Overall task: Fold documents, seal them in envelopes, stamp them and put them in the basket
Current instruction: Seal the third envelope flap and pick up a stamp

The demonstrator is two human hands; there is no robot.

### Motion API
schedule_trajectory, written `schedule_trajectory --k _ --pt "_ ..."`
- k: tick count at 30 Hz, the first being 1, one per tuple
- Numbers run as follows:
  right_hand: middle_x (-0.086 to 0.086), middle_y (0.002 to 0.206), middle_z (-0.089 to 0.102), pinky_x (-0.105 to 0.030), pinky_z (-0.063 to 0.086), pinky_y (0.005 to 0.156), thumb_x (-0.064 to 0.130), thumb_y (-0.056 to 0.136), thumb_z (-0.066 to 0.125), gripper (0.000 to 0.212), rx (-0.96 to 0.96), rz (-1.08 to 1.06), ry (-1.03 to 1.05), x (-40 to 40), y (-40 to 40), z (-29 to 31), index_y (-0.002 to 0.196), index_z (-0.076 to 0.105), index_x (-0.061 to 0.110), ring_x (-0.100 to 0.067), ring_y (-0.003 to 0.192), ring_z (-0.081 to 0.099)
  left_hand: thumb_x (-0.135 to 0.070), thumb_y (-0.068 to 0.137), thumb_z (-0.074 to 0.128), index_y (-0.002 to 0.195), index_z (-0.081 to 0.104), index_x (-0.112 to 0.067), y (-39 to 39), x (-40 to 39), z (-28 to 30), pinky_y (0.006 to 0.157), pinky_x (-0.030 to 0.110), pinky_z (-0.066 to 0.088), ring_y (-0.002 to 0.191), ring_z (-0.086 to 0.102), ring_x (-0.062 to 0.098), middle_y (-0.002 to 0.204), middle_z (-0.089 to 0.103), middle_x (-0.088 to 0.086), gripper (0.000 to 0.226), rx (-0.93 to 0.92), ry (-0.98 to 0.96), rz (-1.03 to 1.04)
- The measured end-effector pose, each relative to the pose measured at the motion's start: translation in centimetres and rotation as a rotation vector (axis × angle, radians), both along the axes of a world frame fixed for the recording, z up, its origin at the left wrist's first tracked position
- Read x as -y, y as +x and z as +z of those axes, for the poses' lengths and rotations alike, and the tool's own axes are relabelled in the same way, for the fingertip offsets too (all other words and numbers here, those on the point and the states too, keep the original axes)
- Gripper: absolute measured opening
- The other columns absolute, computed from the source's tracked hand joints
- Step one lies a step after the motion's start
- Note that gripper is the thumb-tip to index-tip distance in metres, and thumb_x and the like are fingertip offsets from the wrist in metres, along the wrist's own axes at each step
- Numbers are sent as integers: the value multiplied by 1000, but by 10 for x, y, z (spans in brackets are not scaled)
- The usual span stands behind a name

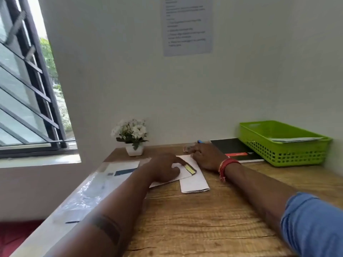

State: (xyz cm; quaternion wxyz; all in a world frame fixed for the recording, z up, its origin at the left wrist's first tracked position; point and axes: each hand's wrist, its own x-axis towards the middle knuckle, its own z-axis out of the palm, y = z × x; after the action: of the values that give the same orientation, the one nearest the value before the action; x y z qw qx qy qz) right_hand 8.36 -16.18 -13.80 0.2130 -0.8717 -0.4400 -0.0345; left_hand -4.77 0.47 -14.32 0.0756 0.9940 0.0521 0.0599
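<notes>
A white envelope [182, 170] is pinned flat at mid-desk [213, 219] by the left hand [163, 168], forefinger extended, a yellow-green strip [190, 168] by its tip, seemingly for sealing. A folded document [194, 184] lies partly beneath. The right hand [207, 156] rests beside it, fingers relaxed; what its fingertips touch cannot be made out. Papers already lie in the green basket [278, 154].
</notes>
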Motion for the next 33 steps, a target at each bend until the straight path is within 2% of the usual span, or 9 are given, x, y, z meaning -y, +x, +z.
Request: schedule_trajectory --k 2,5,11,15,19,22,25,29,33 --pt "8 140 58 -37 30 117 47 97 45 41 35 63 -47 -8 10 -9 131 63 32 -14 128 51 -27 96 51 136 58 -38 6 2 -2 113 33 28 139 40 19 150 48 -1 42 47 -52 -6" --pt "10 125 64 -43 43 104 48 92 40 39 106 95 -52 -16 19 -17 112 68 31 -12 115 56 -30 99 51 138 59 -30 10 1 -5 105 25 25 138 40 17 147 51 -2 40 54 -99 -60" --pt "6 125 62 -32 40 99 54 94 48 41 142 104 -88 -28 44 -19 127 60 31 -16 116 55 -84 75 56 147 41 -40 15 -2 -9 115 35 25 144 32 14 159 35 -10 86 -61 -151 -3" --pt "1 118 62 -32 45 96 39 86 66 38 78 57 106 -29 52 -26 122 62 28 -19 110 57 -84 75 56 138 47 -44 18 -4 -11 113 34 25 143 31 13 158 34 -11 76 -23 -117 12" --pt "7 96 57 -15 35 65 13 89 62 21 -94 -48 362 -20 56 -21 102 67 29 -10 88 54 -83 76 57 138 43 -45 14 0 -10 115 37 29 144 31 13 160 30 -13 74 -7 -161 -5" --pt "-1 103 63 -15 38 62 9 92 59 20 -143 -140 586 -15 55 -13 101 69 23 -12 88 58 -80 81 53 146 34 -52 12 8 -9 120 45 24 150 23 16 165 20 -13 73 -44 -159 -17" --pt "0 103 66 -18 45 63 8 94 58 17 -283 -206 715 -12 49 -11 101 70 18 -14 92 61 -74 86 53 141 43 -50 12 10 -8 121 47 21 152 17 16 165 19 -12 60 -43 -164 6" --pt "0 105 69 -26 53 67 18 92 63 11 -488 -150 450 -6 35 -5 95 74 19 -12 80 62 -73 83 59 132 52 -48 12 5 -9 116 41 25 149 23 14 162 25 -11 56 7 -175 14" --pt "-1 94 73 -26 57 58 17 93 66 10 -585 -91 291 5 22 5 94 76 20 -17 61 68 -78 77 61 123 51 -44 14 4 -11 96 31 38 127 44 9 142 45 -17 58 71 -181 20"
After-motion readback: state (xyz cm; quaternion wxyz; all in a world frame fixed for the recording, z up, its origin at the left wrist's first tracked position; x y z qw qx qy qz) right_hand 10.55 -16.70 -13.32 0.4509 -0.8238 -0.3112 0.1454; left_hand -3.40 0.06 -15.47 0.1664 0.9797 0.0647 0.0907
